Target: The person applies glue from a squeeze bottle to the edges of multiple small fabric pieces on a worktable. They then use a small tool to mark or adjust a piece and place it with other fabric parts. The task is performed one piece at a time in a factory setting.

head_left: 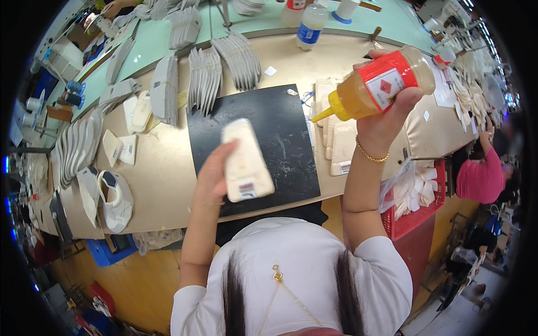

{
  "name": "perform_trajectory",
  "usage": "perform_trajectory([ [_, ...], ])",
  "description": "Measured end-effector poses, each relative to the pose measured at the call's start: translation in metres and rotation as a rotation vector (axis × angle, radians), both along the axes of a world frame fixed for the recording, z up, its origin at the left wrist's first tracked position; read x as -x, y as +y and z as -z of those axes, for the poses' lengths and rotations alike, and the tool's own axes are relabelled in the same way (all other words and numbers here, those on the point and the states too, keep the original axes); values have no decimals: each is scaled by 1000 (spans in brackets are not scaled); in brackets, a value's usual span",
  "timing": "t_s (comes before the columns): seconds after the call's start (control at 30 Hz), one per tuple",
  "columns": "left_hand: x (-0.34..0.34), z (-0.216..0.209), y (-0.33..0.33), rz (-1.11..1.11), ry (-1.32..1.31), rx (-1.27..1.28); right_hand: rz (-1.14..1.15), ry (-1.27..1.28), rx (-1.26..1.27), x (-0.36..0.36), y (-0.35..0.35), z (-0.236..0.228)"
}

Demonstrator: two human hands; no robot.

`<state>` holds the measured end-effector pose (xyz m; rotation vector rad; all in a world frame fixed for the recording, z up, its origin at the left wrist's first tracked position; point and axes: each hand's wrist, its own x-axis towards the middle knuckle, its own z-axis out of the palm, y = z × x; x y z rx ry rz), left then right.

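My left hand [212, 173] grips a cream, rounded, flat fabric piece [246, 162] with a small printed label near its lower end. The piece is held over a black mat [280, 129] on the table. Raised to the right, my right hand [386, 112] is wrapped around a squeeze bottle [386, 81] of amber liquid with a red label. Its yellow nozzle [330, 106] points left and slightly down, apart from the fabric piece. Below the bottle lies a stack of similar cream pieces [343, 147], partly hidden by it.
Bundles of grey pieces [204, 78] stand along the table's far side. At left lie a white shoe upper [116, 199] and stacked curved pieces [78, 145]. A clear bottle with a blue label [311, 28] stands at the back. A red basket [414, 224] of cream scraps is at right.
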<state>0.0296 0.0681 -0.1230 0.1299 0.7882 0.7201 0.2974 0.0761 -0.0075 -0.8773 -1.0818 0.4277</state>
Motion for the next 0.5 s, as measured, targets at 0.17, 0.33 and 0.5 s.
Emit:
perform_trajectory([
  [0.17, -19, -60, -10, 378, 323, -405, -226, -25, 20, 25, 1, 7],
  [0.33, -11, -91, -9, 519, 420, -601, -317, -186, 87, 41, 5, -2],
  [0.5, -5, -102, -9, 573, 371, -548, -425, -249, 109, 53, 4, -12],
])
